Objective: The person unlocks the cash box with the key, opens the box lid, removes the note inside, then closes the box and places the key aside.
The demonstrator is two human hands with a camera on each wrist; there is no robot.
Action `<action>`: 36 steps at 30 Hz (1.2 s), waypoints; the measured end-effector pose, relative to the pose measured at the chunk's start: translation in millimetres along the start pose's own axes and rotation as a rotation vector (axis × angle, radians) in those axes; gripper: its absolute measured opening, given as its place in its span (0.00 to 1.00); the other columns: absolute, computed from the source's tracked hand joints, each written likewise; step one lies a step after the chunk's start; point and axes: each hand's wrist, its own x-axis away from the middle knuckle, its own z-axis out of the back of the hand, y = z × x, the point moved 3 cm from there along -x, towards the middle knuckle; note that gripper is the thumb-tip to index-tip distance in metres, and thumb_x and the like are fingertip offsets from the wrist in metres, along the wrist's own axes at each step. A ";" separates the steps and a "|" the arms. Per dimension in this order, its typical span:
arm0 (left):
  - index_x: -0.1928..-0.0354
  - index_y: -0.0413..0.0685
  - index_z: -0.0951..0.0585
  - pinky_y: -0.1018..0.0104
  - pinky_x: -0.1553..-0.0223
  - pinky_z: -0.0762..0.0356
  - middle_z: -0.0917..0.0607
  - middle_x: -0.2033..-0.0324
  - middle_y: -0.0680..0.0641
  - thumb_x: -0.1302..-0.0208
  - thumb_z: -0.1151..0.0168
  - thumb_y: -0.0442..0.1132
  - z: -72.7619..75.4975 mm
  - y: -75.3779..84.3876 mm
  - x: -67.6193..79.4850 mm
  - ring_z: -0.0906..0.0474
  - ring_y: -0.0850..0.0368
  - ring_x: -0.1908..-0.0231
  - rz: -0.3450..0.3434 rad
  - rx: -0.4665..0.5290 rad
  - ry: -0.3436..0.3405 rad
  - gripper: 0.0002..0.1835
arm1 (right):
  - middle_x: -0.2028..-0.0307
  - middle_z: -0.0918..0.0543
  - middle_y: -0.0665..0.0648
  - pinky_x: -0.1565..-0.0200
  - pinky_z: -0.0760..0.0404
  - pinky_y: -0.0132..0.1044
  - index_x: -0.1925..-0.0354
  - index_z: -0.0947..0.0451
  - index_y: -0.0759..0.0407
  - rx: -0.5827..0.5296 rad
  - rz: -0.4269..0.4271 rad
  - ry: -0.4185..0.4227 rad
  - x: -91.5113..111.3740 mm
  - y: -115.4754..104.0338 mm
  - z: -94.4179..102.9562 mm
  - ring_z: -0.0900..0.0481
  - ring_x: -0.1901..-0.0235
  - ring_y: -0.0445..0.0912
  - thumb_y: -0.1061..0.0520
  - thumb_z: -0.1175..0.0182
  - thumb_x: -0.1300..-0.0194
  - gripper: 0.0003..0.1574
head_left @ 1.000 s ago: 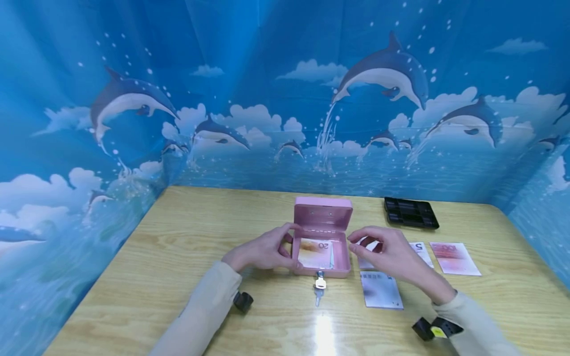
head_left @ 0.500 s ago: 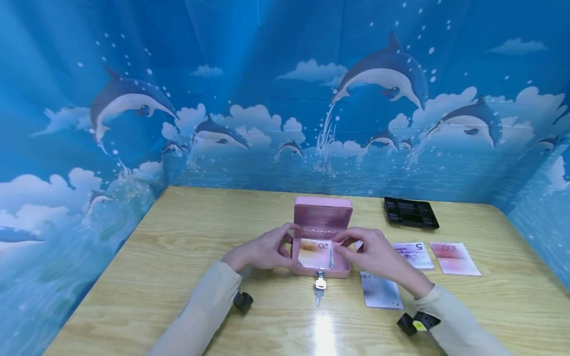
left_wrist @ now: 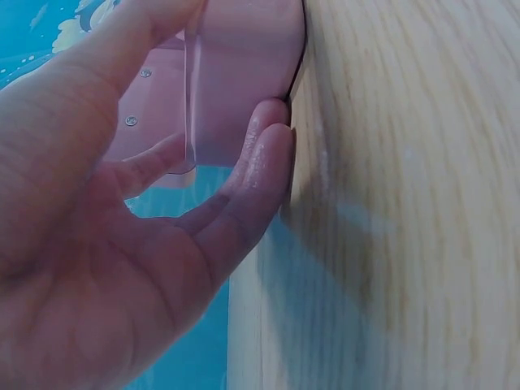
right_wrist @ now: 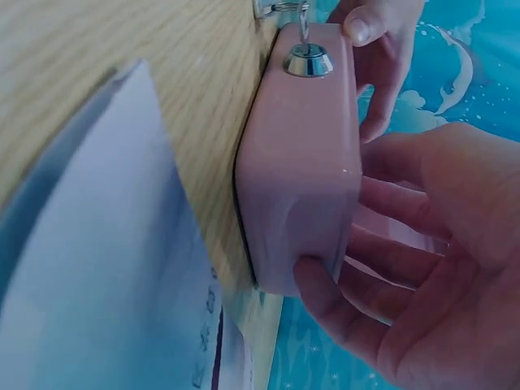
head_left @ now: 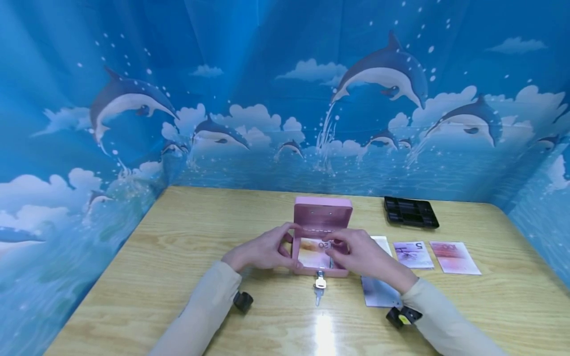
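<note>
A pink cash box [head_left: 323,201] stands on the table with its lid up. Several banknotes [head_left: 308,253] lie inside, the top one marked 20. My left hand [head_left: 264,248] holds the box's left side, its thumb at the front corner; in the left wrist view its fingers lie against the pink wall [left_wrist: 244,73]. My right hand [head_left: 361,254] reaches in over the right wall, thumb and index finger at the right edge of the notes. One right finger [right_wrist: 318,284] touches the box's outside. The other right fingertips are hidden, so a grip on a note cannot be made out.
Keys [head_left: 319,284] hang from the front lock. Right of the box lie a 5 note [head_left: 413,255], a 100 note [head_left: 455,258], a bluish note [head_left: 378,292] and another note [head_left: 382,243], partly behind my right arm. A black compartment tray [head_left: 410,212] sits farther back.
My right hand has moved left from beside the box to inside it, over the notes' right edge. My left hand and the box have stayed in place.
</note>
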 end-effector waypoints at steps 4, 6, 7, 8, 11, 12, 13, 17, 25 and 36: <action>0.24 0.59 0.39 0.61 0.48 0.16 0.22 0.44 0.46 0.44 0.21 0.48 0.2 -0.1 0.1 0.17 0.57 0.53 -0.001 0.004 0.000 0.49 | 0.72 0.19 0.47 0.76 0.33 0.29 0.47 0.15 0.54 0.032 0.010 -0.030 -4.2 0.6 -4.5 0.32 0.79 0.36 0.56 0.35 0.31 0.15; 0.24 0.58 0.39 0.61 0.48 0.17 0.22 0.43 0.46 0.44 0.21 0.48 0.2 -0.2 0.1 0.17 0.57 0.53 -0.003 -0.003 0.003 0.49 | 0.76 0.24 0.46 0.77 0.35 0.28 0.46 0.15 0.54 0.051 0.019 -0.046 -5.9 0.8 -6.8 0.35 0.80 0.35 0.56 0.35 0.31 0.16; 0.24 0.58 0.39 0.61 0.48 0.17 0.22 0.43 0.45 0.44 0.21 0.48 0.2 -0.2 0.2 0.16 0.57 0.54 -0.007 -0.008 0.005 0.49 | 0.77 0.25 0.46 0.78 0.36 0.28 0.45 0.16 0.54 0.063 0.026 -0.052 -6.6 0.7 -7.8 0.36 0.81 0.34 0.56 0.35 0.30 0.16; 0.24 0.57 0.39 0.61 0.47 0.17 0.22 0.43 0.44 0.44 0.21 0.47 0.3 -0.3 0.1 0.16 0.58 0.54 -0.011 -0.014 0.006 0.49 | 0.78 0.27 0.46 0.78 0.37 0.28 0.45 0.16 0.54 0.072 0.031 -0.059 -7.2 0.5 -8.6 0.37 0.81 0.34 0.56 0.35 0.30 0.16; 0.25 0.57 0.39 0.60 0.47 0.17 0.22 0.42 0.43 0.44 0.21 0.47 0.3 -0.1 0.1 0.16 0.58 0.55 -0.016 -0.031 0.011 0.49 | 0.76 0.25 0.45 0.78 0.35 0.28 0.46 0.16 0.55 0.093 0.044 -0.064 -8.6 -0.2 -10.5 0.35 0.81 0.34 0.55 0.35 0.30 0.16; 0.24 0.57 0.39 0.60 0.47 0.17 0.22 0.42 0.43 0.44 0.21 0.47 0.4 -0.1 0.1 0.16 0.58 0.55 -0.016 -0.038 0.012 0.49 | 0.75 0.24 0.45 0.78 0.35 0.28 0.46 0.16 0.55 0.097 0.049 -0.064 -8.8 -0.4 -10.9 0.35 0.80 0.34 0.55 0.35 0.30 0.15; 0.25 0.57 0.39 0.59 0.46 0.17 0.22 0.42 0.43 0.44 0.21 0.47 0.4 -0.1 0.3 0.16 0.58 0.55 -0.015 -0.041 0.013 0.49 | 0.75 0.23 0.45 0.78 0.34 0.28 0.47 0.16 0.55 0.094 0.051 -0.061 -8.9 -0.5 -11.1 0.35 0.80 0.33 0.55 0.35 0.30 0.15; 0.24 0.58 0.39 0.59 0.46 0.18 0.22 0.42 0.44 0.44 0.21 0.48 0.7 0.1 0.7 0.16 0.58 0.55 -0.010 -0.048 0.015 0.49 | 0.71 0.20 0.45 0.78 0.31 0.28 0.48 0.15 0.56 0.052 0.049 -0.038 -8.7 0.3 -11.6 0.32 0.80 0.34 0.56 0.35 0.30 0.14; 0.26 0.57 0.37 0.62 0.48 0.17 0.21 0.44 0.44 0.43 0.22 0.46 0.9 0.5 1.0 0.16 0.58 0.55 -0.030 -0.030 0.009 0.46 | 0.65 0.16 0.49 0.69 0.20 0.29 0.49 0.15 0.57 -0.040 -0.041 0.028 -7.2 1.3 -9.4 0.23 0.71 0.36 0.59 0.33 0.33 0.14; 0.26 0.58 0.37 0.61 0.48 0.17 0.21 0.42 0.44 0.44 0.22 0.49 1.2 0.5 1.0 0.16 0.59 0.55 -0.022 -0.061 0.018 0.46 | 0.65 0.15 0.51 0.65 0.17 0.28 0.51 0.14 0.56 -0.102 -0.083 0.020 -5.1 0.0 -7.6 0.17 0.69 0.38 0.60 0.32 0.34 0.12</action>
